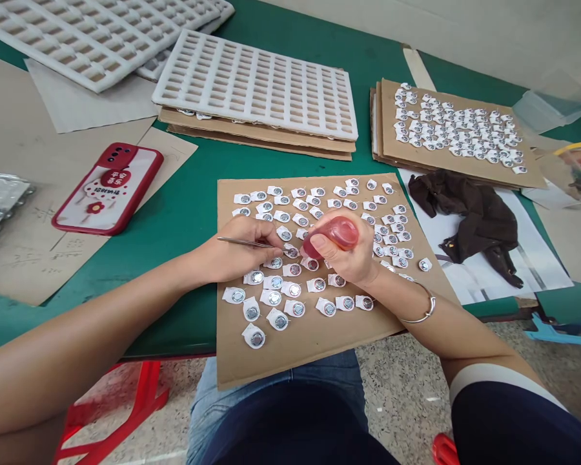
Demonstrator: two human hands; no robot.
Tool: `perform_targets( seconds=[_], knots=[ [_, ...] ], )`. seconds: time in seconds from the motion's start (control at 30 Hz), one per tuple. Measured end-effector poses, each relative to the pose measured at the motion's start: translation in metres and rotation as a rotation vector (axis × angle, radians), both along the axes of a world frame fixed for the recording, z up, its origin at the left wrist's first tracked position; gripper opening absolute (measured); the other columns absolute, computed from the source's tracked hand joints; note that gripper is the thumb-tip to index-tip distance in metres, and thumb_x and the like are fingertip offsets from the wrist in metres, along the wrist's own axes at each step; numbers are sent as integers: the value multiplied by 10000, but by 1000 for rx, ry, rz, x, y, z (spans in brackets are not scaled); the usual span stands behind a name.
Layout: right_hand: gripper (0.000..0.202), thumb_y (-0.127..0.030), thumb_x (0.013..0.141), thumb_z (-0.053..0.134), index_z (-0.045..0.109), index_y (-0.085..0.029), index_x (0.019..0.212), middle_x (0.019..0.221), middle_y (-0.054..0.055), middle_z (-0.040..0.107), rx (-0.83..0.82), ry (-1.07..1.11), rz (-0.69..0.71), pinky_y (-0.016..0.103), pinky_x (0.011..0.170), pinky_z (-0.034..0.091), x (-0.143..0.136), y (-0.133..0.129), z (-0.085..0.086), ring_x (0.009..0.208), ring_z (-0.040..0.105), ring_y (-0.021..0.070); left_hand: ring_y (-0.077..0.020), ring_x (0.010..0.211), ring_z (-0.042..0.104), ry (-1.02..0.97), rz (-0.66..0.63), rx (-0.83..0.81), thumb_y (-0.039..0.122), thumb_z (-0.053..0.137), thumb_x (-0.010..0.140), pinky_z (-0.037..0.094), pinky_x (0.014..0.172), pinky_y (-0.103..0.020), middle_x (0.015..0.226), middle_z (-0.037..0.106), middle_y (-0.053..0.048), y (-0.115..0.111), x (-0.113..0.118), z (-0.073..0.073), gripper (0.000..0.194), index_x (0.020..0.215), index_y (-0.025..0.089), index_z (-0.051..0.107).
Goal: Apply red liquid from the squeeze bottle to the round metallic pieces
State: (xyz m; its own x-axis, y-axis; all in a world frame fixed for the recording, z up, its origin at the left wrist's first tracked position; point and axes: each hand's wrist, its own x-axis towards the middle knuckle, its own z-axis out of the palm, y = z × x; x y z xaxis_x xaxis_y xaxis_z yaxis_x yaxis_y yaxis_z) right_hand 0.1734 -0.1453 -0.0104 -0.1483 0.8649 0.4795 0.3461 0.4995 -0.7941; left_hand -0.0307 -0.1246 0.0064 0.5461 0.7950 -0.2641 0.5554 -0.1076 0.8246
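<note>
My left hand [235, 248] is closed on thin metal tweezers [239, 242], whose tips reach toward one of the small silver discs on white tabs. A soft squeeze bottle [339, 232] of red, see-through material sits in the fist of my right hand [358, 261], its end pointing down and left near the tweezer tips. Beneath both hands lies a brown cardboard sheet [314, 345], jutting past the table's front edge. Many silver discs on white tabs [272, 298] are spread over it in loose rows. My right hand covers some of them.
White grid trays [256, 81] rest on cardboard at the back. A red-edged phone [109, 187] lies left on brown paper. Back right, a cardboard stack [387, 129] carries more discs. Dark cloth [481, 213] lies on a white sheet near a clear plastic box [549, 106].
</note>
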Motion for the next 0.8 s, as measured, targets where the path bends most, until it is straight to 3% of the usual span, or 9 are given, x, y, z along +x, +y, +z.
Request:
perform_targets(
  seconds=[0.8],
  knots=[
    [162,-314,711,673,585,-210,799,708,-5,638,13,-19,18,288,607,511,-1,-2,0,646,615,125,-124,626,576,1,-12,-7,269,575,738,411,536,-210,680,654,-16,1,-2,-3,134,738,151,639]
  ],
)
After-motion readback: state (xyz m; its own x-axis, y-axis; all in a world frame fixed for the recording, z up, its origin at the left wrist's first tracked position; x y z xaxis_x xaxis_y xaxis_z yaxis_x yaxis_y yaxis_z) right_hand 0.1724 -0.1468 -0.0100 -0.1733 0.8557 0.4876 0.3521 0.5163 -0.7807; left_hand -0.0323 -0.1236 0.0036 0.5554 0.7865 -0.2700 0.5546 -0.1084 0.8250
